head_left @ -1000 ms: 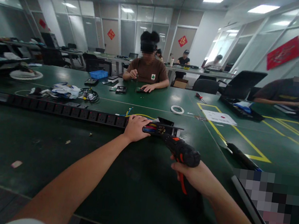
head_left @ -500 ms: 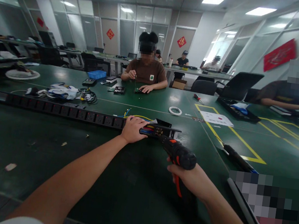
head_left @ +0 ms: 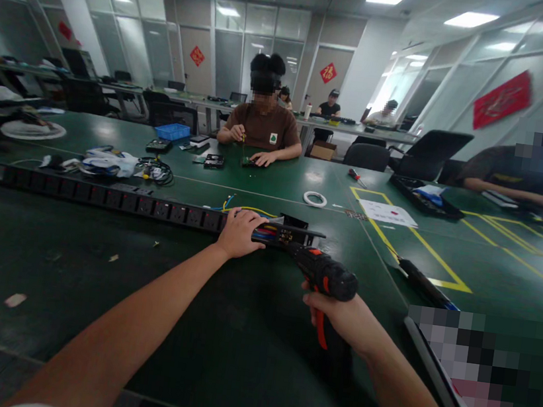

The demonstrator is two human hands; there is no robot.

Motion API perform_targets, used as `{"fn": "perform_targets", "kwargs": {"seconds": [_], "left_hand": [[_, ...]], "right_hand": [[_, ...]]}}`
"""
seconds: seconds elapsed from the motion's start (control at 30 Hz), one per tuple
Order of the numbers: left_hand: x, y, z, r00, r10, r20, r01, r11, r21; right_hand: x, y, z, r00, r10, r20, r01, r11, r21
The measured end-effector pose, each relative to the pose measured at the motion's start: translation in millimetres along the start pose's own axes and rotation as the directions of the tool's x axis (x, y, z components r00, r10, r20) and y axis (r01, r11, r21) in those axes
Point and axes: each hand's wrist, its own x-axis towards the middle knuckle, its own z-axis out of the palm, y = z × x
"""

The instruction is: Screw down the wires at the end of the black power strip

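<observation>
A long black power strip (head_left: 151,206) with a row of sockets lies across the green table. Its right end is uncovered, and coloured wires (head_left: 267,234) and a brass terminal part (head_left: 286,236) show inside. My left hand (head_left: 239,234) is closed around the strip just left of this opening. In my right hand (head_left: 332,308) is a black and orange cordless drill (head_left: 325,274), its fingers wrapped round the grip. The drill's nose points left at the terminal part; whether its tip touches is too small to tell. Yellow and blue wires (head_left: 250,210) stick out behind the strip.
Beyond the strip lie a white ring (head_left: 315,199), a paper sheet (head_left: 386,212) and a bundle of cables (head_left: 155,171). A black pen-like tool (head_left: 424,283) is at right, near a blurred-out flat item (head_left: 458,381). A co-worker (head_left: 262,125) sits opposite, handling small parts.
The view has shifted slightly, so most things sit a little further left. Both hands keep their hold, and the drill stays at the strip's open end.
</observation>
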Motion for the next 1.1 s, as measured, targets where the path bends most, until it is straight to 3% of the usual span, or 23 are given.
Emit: {"fn": "perform_targets", "kwargs": {"seconds": [0.63, 0.93, 1.1], "left_hand": [[0.9, -5.6, 8.3, 0.999, 0.043, 0.007, -0.043, 0.998, 0.043], [3.8, -3.6, 5.3, 0.998, 0.021, 0.053, -0.024, 0.999, 0.048], [4.0, -1.9, 2.9, 0.998, 0.018, 0.053, -0.021, 0.998, 0.058]], "right_hand": [[2.6, 2.8, -2.7, 1.000, -0.012, 0.016, 0.012, 0.999, 0.043], [5.1, 4.6, 1.1, 0.998, -0.060, 0.020, 0.061, 0.997, -0.046], [4.3, -0.5, -3.2, 0.999, -0.028, 0.019, 0.027, 0.999, 0.023]]}}
